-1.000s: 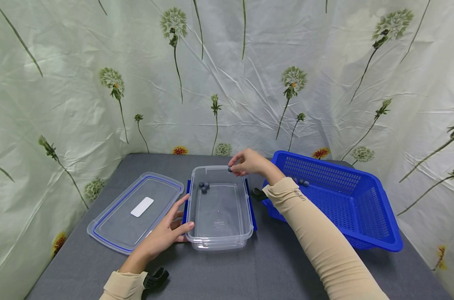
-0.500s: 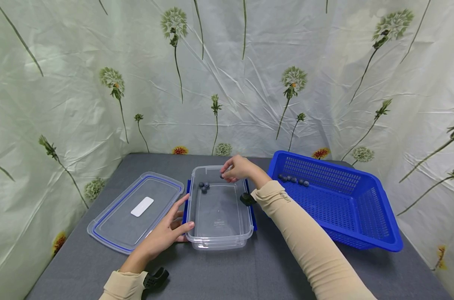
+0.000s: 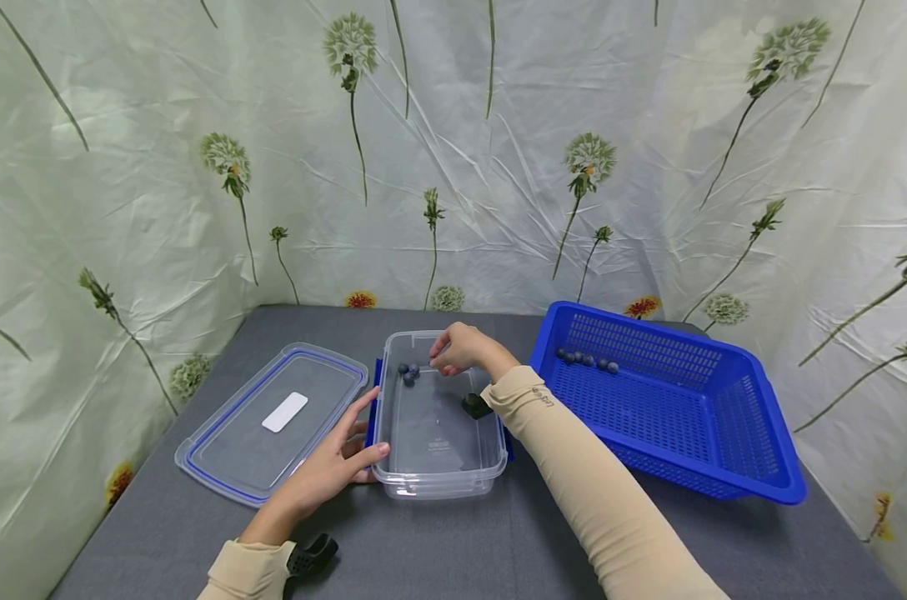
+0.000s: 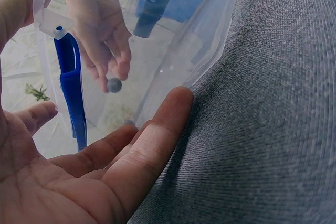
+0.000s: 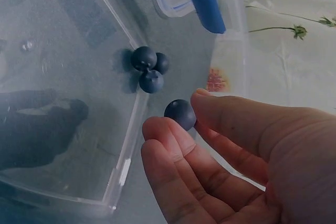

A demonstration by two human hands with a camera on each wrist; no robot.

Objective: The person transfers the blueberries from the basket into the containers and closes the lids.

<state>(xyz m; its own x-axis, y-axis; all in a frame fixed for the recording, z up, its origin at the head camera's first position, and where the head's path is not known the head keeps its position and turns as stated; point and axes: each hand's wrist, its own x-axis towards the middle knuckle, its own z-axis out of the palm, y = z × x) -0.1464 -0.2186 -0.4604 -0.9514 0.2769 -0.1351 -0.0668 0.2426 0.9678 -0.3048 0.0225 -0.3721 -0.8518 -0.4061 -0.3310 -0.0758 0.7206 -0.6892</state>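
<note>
My right hand (image 3: 459, 350) pinches a small dark blueberry (image 5: 180, 114), now lower inside the clear plastic container (image 3: 438, 479), beside three berries (image 3: 408, 372); my left hand (image 3: 332, 472), fingers spread, steadies its left edge.

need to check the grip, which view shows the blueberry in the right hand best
The right wrist view: the blueberry fills the frame, pinched at the right hand's fingertips. The left wrist view shows it small through the container wall. In the head view the fingers hide it.

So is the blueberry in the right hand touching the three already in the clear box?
Apart. The right wrist view shows the blueberry between the fingers, with a clear gap to the three berries.
</note>
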